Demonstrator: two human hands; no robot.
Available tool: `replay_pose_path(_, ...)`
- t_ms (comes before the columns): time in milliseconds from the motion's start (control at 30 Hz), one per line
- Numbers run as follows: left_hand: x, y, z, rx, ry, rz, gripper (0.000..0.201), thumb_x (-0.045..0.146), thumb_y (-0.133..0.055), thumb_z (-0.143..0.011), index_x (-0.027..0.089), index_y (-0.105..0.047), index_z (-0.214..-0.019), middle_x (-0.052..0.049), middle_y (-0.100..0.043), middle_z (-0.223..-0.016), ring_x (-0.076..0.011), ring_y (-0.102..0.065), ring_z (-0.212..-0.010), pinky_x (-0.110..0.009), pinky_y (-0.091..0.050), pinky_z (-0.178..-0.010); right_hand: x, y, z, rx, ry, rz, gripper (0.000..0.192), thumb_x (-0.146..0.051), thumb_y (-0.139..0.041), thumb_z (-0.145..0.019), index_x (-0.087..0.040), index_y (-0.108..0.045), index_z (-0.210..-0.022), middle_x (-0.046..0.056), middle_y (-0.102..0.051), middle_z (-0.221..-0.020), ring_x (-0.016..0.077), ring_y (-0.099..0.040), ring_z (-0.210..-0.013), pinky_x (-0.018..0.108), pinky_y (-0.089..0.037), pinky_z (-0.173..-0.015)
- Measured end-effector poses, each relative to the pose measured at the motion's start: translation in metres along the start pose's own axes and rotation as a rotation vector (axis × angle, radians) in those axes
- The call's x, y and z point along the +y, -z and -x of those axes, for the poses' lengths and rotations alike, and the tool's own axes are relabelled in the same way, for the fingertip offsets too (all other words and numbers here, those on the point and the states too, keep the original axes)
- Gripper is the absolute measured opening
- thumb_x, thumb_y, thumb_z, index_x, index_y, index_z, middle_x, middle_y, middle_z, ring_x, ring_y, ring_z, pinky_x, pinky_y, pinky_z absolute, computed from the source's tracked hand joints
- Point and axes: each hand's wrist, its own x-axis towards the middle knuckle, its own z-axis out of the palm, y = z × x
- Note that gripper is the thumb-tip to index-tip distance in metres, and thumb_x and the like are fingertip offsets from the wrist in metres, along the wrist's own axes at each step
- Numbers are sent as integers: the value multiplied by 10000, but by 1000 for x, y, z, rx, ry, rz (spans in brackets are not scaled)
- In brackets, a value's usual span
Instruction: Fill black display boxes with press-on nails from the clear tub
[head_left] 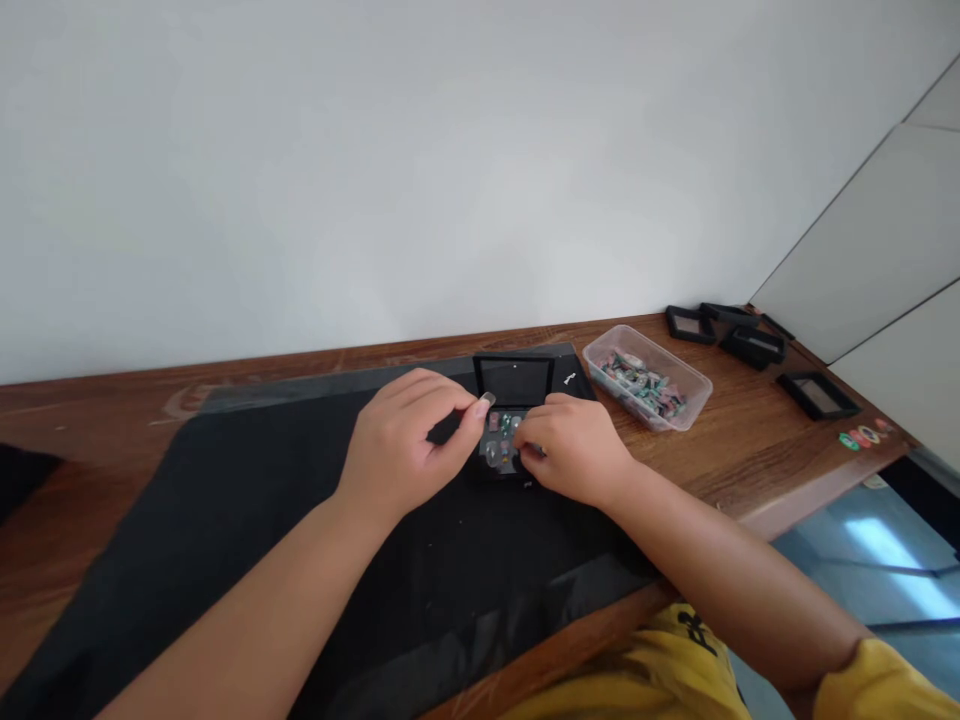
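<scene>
Head view: at frame centre, the left hand (409,440) and right hand (577,445) meet over a small open black case (514,400) on a black mat (225,520). Both hands' fingers curl around the case's lower tray of tiny coloured pieces. A clear tub (646,377) sits right.

Your counter (757,440) is brown wood with a smooth, slightly glossy finish and visible grain, and most of it lies under a matt black mat (247,520) that looks like soft cloth or foam. Between your left hand (405,445) and right hand (577,450) sits a small black case (514,380) of matt plastic, its open lid faintly reflective, holding little shiny, colourful pieces (502,440). The tub (694,380) to your right is clear, glossy plastic, and the flat black frames (817,395) beyond it look like matt plastic with glassy panes.
</scene>
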Motion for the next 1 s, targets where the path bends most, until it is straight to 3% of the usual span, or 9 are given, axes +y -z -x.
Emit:
replay_pose_path(200, -2, 0, 0, -2, 19, -11, 365, 349, -574, -1066, 284, -653, -716, -16, -802, -741, -228, -741, -721, -405, -623, -745, 2, -4, 0, -47, 11, -46, 161, -114, -780, -952, -226, -894, -975, 43, -910, -1058, 250, -756, -948, 356, -510, -812)
replay_pose_path(367, -1, 0, 0, -4, -11, 5, 363, 330, -581, -1072, 280, -650, -719, -8, -804, -737, -220, -735, -701, -387, -606, -718, 7, -4, 2, -22, -27, -154, 128, -138, -819, -928, -238, -896, -952, 42, -909, -1024, 264, -802, -998, 352, -530, -838)
replay_pose_path(533, 0, -3, 3, -77, -23, 42, 391, 368, -580, -1090, 277, -695, -728, -16, -810, -733, -225, -738, -702, -387, -604, -719, 18, 6, 6, 242, -65, -381, 135, -190, -856, -909, -231, -897, -1031, 33, -895, -967, 219, -797, -908, 324, -539, -828)
replay_pose_path(667, 1, -8, 8, -134, -8, 92, 409, 380, -562, -1110, 260, -746, -765, -37, -826, -767, -226, -746, -723, -387, -612, -734, 27, 8, 5, 381, -46, -600, 227, -267, -875, -918, -214, -907, -1136, 35, -889, -955, 150, -691, -723, 280, -518, -695)
replay_pose_path(800, 1, -11, 12, -97, -73, 109, 354, 342, -584, -1138, 240, -809, -885, -44, -866, -851, -225, -790, -787, -363, -636, -762, 25, 2, 4, 363, -54, -807, 198, -342, -841, -961, -198, -929, -1064, 51, -886, -914, 126, -593, -619, 272, -478, -601)
replay_pose_path(1000, -3, -13, 13, -33, -204, 99, 293, 299, -593, -1176, 194, -809, -1010, -54, -879, -909, -210, -806, -817, -331, -653, -769, 22, -2, 2, 329, -34, -1001, 230, -412, -858, -942, -194, -924, -978, 63, -877, -885, 154, -677, -684, 282, -507, -634)
